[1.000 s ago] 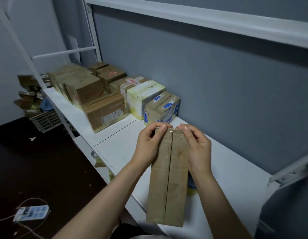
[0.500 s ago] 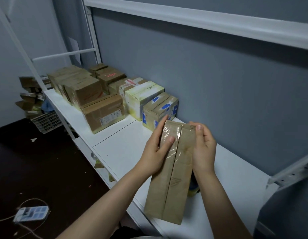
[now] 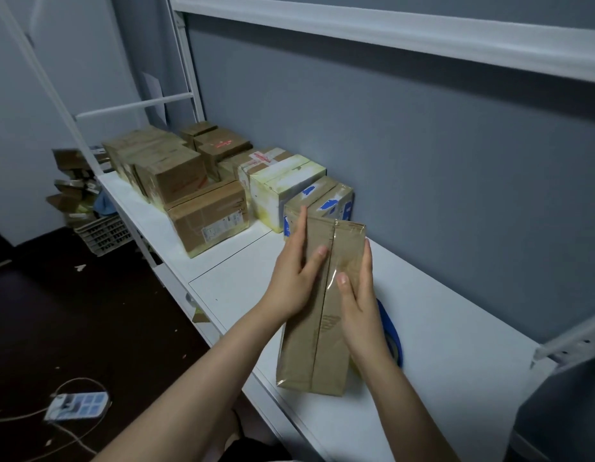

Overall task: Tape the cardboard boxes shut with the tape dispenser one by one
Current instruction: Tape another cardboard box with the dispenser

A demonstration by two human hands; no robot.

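While the narrow cardboard box (image 3: pixel 319 331) lies lengthwise between them, both hands flank it with straight fingers. The left hand (image 3: pixel 294 281) runs flat along the box's left side, and its thumb reaches across the top face to the centre seam. The right hand (image 3: pixel 359 308) lies flat along the right side, thumb pressed on the top face just right of the seam. Clear tape (image 3: pixel 338 258) shines along that seam and over the far end. The box's near end sits close to the front edge of the white bench (image 3: pixel 456 345); whether it rests on the surface cannot be told. Just right of the box, partly hidden by the right wrist, the blue tape dispenser (image 3: pixel 391 331) lies on the bench. A box with blue patches (image 3: pixel 326 200) stands against the wall just beyond the held box, and more closed boxes (image 3: pixel 189 181) crowd the bench's far left end. On the dark floor (image 3: pixel 89 321) left of the bench lies a power strip (image 3: pixel 77 403).
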